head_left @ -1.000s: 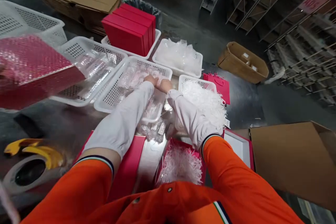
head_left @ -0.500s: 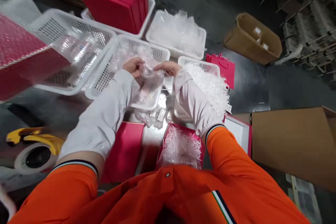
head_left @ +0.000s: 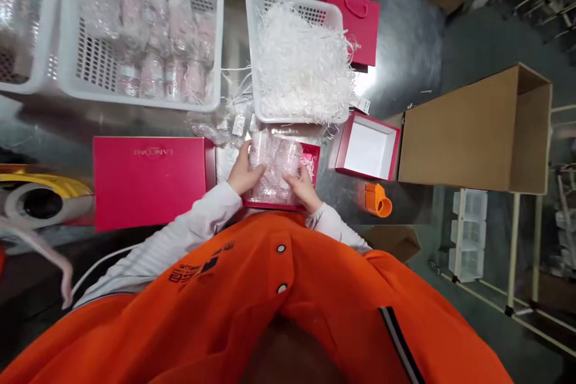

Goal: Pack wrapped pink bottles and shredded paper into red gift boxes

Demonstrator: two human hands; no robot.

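Observation:
Both my hands hold a bubble-wrapped item (head_left: 273,171) over a small open red box (head_left: 310,159) close to my body. My left hand (head_left: 243,174) grips its left side, fingers curled. My right hand (head_left: 303,187) grips its right side. White paper shreds show at the box's right edge. A flat red lid (head_left: 150,180) with gold lettering lies to the left of my hands. Loose small wrapped packets (head_left: 225,129) lie just beyond the box.
A white basket of paper shreds (head_left: 299,63) and a white basket of wrapped bottles (head_left: 144,30) stand further back. An open red box with white lining (head_left: 368,147), an orange object (head_left: 377,199), a large cardboard carton (head_left: 472,129), red paper bags (head_left: 355,15) and a tape dispenser (head_left: 40,195) surround the spot.
My hands lifted a bubble-wrapped item out of the basket and brought it back to the small red box near my body. The camera tilted down.

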